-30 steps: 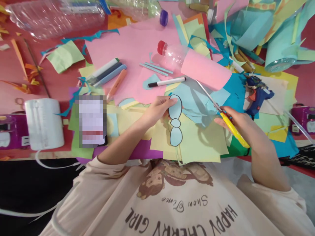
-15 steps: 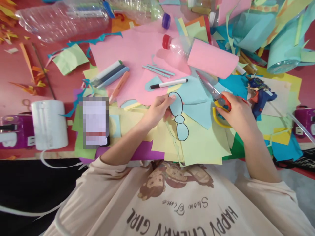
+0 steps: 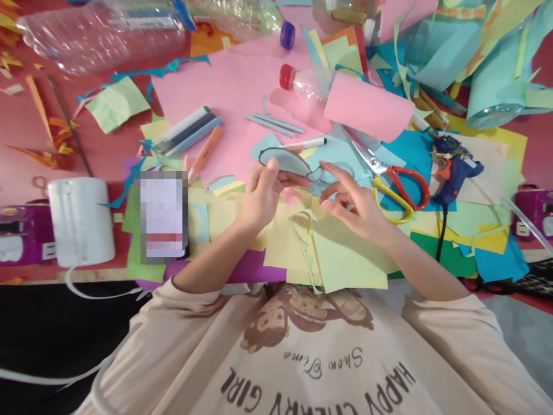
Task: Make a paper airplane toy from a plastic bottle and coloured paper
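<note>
A light blue paper bow cutout [image 3: 285, 160] with black outlines is pinched between the thumb and fingers of my left hand [image 3: 261, 199]. It is held tilted above the paper, so one lobe shows foreshortened. My right hand [image 3: 360, 207] is at the cutout's right end, its fingers apart and the index finger stretched toward the small middle part; whether it touches is unclear. Scissors [image 3: 377, 167] with red and yellow handles lie on the paper right of that hand. A black-and-white marker [image 3: 309, 143] lies behind the cutout, partly covered by it.
A pink-wrapped bottle [image 3: 369, 106] lies at the back. Several markers [image 3: 190, 135] are left of centre, near a phone [image 3: 164, 216] and a white case [image 3: 82, 222]. A blue glue gun [image 3: 453, 176] lies at right. Yellow paper sheets [image 3: 354, 253] cover the front edge.
My right hand has let go of the scissors, leaving them on the paper, and moved left to the cutout. My left hand has turned the cutout from upright to nearly sideways.
</note>
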The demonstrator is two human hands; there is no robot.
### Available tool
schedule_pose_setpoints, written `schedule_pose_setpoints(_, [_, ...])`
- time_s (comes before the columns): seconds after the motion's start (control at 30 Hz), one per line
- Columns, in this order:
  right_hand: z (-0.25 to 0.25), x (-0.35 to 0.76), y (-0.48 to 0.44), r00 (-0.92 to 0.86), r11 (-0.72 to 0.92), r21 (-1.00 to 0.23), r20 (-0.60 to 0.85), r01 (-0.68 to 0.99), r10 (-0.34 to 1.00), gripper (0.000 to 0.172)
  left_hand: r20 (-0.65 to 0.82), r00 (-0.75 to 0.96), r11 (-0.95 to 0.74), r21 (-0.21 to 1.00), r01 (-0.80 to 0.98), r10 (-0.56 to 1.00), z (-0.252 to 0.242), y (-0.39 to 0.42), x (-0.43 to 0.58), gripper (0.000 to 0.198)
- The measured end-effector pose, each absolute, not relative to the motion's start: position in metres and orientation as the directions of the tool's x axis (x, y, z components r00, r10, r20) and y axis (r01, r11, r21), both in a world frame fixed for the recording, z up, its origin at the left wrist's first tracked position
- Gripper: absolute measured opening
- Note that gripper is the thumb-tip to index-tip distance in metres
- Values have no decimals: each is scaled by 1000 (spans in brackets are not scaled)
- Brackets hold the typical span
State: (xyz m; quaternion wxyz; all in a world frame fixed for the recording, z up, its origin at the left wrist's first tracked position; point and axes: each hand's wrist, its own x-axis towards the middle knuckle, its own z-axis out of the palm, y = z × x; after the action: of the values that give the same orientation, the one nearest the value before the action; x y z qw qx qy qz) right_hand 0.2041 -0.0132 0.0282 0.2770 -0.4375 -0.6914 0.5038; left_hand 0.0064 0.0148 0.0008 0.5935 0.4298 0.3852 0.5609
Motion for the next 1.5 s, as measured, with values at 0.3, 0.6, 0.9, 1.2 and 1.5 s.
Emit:
schedule_pose_setpoints(0.3, [2,213,6,-326,88,-996,77,20,942,49,348,552,-363,928,-88,758,6,10,4,32])
schedule_pose_setpoints(0.6, [0,215,8,-320,-16,-989,-63,149,945,49,243,662,-309,951,-18,709,7,7,3,42])
schedule_pose_setpoints(0.9, [-3,218,6,-334,24,-974,-54,227,941,45,281,703,-327,942,-73,653,10,6,3,33])
schedule_pose_setpoints(1.2, [-2,218,5,-341,-25,-983,-86,179,936,52,209,772,-300,954,-25,601,13,8,1,31])
schedule_pose_setpoints(1.5, [0,215,6,-415,-52,-997,-70,54,907,62,28,536,-92,991,94,844,4,4,5,36])
